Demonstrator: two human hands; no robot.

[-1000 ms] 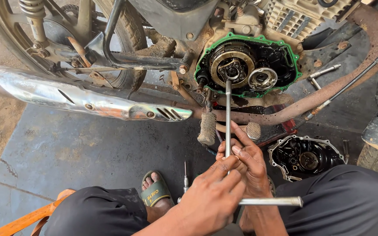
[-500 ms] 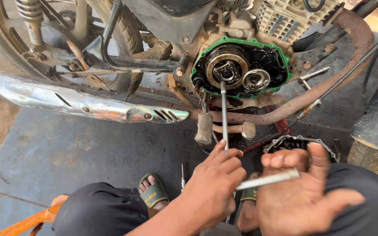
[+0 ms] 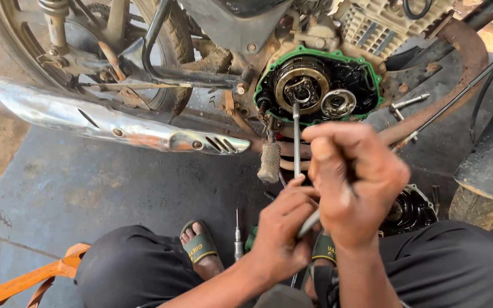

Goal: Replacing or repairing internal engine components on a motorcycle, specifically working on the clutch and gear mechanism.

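The person's left hand (image 3: 283, 228) is closed around the lower shaft of a long T-handle socket wrench (image 3: 296, 137), fingers wrapped tight just below the open engine side. The right hand (image 3: 355, 182) is also closed, fisted over the wrench's crossbar, whose short metal end (image 3: 308, 223) pokes out between the two hands. The wrench shaft runs straight up from the hands, and its tip sits on the nut at the middle of the clutch assembly (image 3: 302, 89). That clutch lies inside the open crankcase, ringed by a green gasket (image 3: 315, 52); a smaller round gear (image 3: 338, 103) sits just to the right of the clutch within the same ring.

Left of the clutch, the chrome exhaust muffler (image 3: 115, 122) stretches across toward the rear wheel (image 3: 18, 40). Just below and left of the clutch hangs a worn footpeg (image 3: 270, 161). Below and right of the clutch, partly hidden behind the right hand, the removed black clutch cover (image 3: 412, 210) lies on the dark floor mat (image 3: 87, 194). Well below the clutch, a screwdriver (image 3: 238, 242) stands beside the person's sandalled foot (image 3: 198, 246). An orange stool frame (image 3: 29, 276) shows far down to the left of the clutch
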